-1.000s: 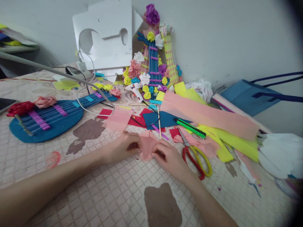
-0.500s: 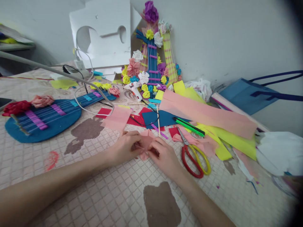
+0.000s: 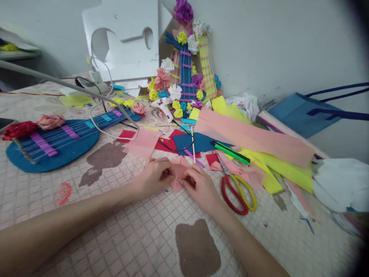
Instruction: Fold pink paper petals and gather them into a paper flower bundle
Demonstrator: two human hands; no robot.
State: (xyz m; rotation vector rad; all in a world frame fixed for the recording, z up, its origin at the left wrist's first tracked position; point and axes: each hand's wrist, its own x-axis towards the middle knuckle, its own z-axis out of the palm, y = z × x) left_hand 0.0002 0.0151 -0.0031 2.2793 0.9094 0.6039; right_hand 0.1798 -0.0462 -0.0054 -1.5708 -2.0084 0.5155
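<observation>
Both of my hands meet over a small piece of pink paper [image 3: 178,174] on the checked table cover [image 3: 138,238]. My left hand [image 3: 154,177] pinches the paper's left side with curled fingers. My right hand [image 3: 201,187] pinches its right side, thumb and fingers pressed together. The paper looks folded or bunched between them. Red and yellow scissors [image 3: 238,188] lie just right of my right hand, untouched.
A blue paper guitar [image 3: 54,140] with paper roses lies at the left. More decorated guitars [image 3: 184,73] lean on the wall, beside white foam [image 3: 123,42]. A glue gun [image 3: 164,107], a green pen [image 3: 230,152], a wooden stick [image 3: 192,144], pink and yellow sheets [image 3: 253,140] and a blue bag [image 3: 305,113] crowd the back right.
My hands have drawn closer together on the pink paper, bunching it smaller. The view has shifted slightly; nothing else on the table moved.
</observation>
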